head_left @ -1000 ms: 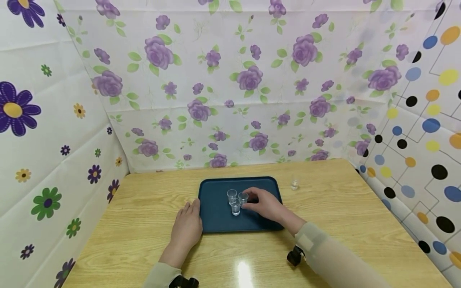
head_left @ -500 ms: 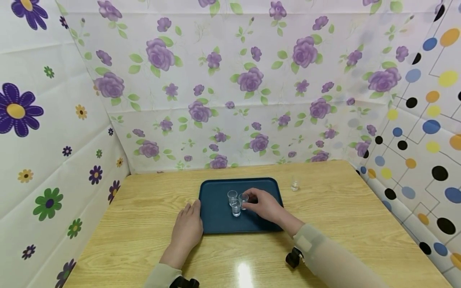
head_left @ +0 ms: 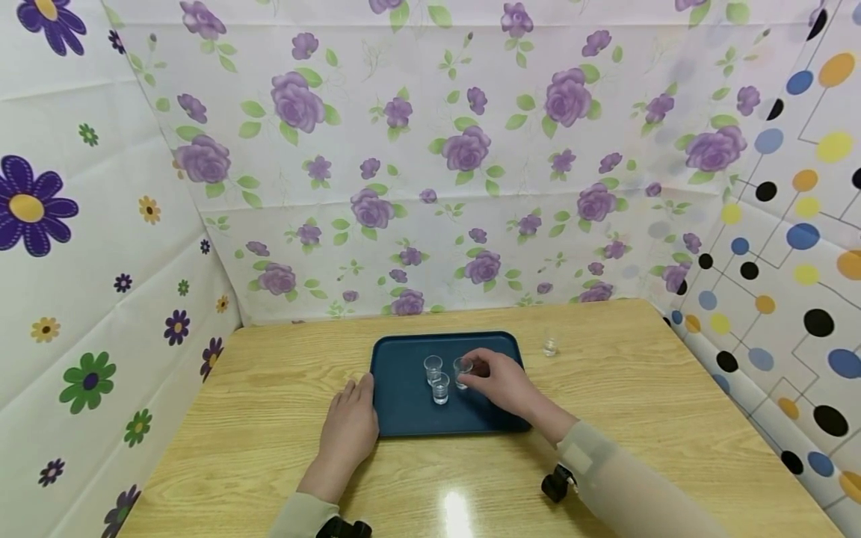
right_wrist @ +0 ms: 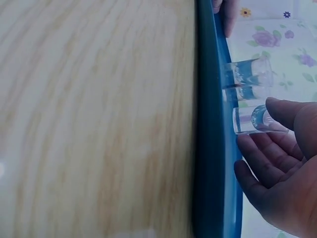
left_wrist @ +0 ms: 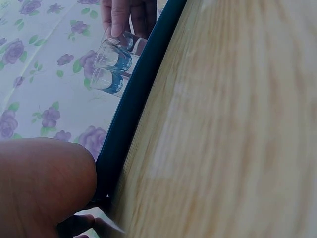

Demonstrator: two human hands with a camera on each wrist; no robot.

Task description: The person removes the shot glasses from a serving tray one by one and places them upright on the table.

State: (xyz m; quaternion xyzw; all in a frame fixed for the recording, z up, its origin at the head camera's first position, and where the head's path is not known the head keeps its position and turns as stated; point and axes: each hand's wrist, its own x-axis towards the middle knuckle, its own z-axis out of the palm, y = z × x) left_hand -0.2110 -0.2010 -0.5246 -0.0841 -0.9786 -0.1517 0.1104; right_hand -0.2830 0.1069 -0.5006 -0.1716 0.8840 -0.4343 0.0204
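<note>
My right hand [head_left: 501,385] pinches a small clear shot glass [head_left: 462,371] between thumb and fingers, over the dark blue tray [head_left: 403,409]. In the right wrist view the thumb lies near the rim of this upright glass [right_wrist: 249,120], the fingers on its other side. Two more shot glasses stand close together just left of it: a rear one [head_left: 433,365] and a front one [head_left: 440,389]. My left hand [head_left: 350,424] lies flat against the tray's left edge, fingers pointing forward. In the left wrist view its thumb [left_wrist: 54,178] is at the tray's rim.
Another shot glass [head_left: 550,345] stands on the wooden table [head_left: 605,418], right of the tray. A rose-patterned cloth [head_left: 430,172] hangs behind the table. Patterned cloths also cover the left and right sides.
My right hand has drawn its shot glass slightly to the right, opening a gap from the other two. The left hand and the tray stay in place.
</note>
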